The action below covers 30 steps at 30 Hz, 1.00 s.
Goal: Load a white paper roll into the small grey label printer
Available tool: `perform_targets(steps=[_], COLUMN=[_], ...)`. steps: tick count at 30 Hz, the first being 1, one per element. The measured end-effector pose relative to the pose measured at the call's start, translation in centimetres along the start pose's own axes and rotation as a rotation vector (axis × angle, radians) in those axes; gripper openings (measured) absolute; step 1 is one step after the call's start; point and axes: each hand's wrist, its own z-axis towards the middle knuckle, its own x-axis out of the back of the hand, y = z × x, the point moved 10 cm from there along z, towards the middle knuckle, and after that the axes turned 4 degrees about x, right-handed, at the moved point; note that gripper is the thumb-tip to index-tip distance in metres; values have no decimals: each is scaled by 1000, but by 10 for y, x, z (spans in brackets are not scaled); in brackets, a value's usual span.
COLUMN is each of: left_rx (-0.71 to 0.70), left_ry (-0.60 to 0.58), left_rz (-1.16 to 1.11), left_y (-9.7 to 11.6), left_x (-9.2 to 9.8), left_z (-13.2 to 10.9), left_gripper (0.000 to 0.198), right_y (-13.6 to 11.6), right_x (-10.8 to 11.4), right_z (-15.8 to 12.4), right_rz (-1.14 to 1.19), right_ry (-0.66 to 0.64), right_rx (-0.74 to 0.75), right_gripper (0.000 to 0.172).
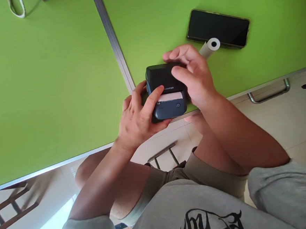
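A small dark label printer (163, 77) sits at the table's front edge, a strip of white paper showing at its slot and a power button below. My left hand (139, 112) wraps around its left side, with the index finger on the lid by the slot and the thumb under the front. On the upper right corner, my right hand (194, 75) rests with its thumb on the lid and its curled fingers behind the back edge. Part of the printer's right side is hidden by that hand. Just beyond my right hand lies a white paper roll (213, 44).
A black smartphone (219, 28) in a case lies behind the roll on the green table (56, 86). A metal strip (113, 40) divides the tabletop. A white loop (18, 10) is at the far left. Below the edge are a metal handle (269, 94) and a stool (163, 154).
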Motion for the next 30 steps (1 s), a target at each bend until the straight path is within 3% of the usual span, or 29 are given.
perform_targets(steps=[6,15,25,30], left_rx=[18,-5,-1,-6], left_ry=[0,43,33,74], left_rz=[5,-7,-11,-268], left_y=[-1,-1,-7,-19], left_x=[1,1,-2,7], left_z=[1,0,0,13], left_gripper=[95,99,97,83], right_y=[-11,-26,-14,-10], right_x=[-11,-15,-6,-2], right_z=[1,3,-6,-11], right_rz=[-175,-214,-398,-434], right_ry=[-205,-345,-254,-140], right_rx=[45,-10,-77,-20], right_gripper=[28,26,31,24])
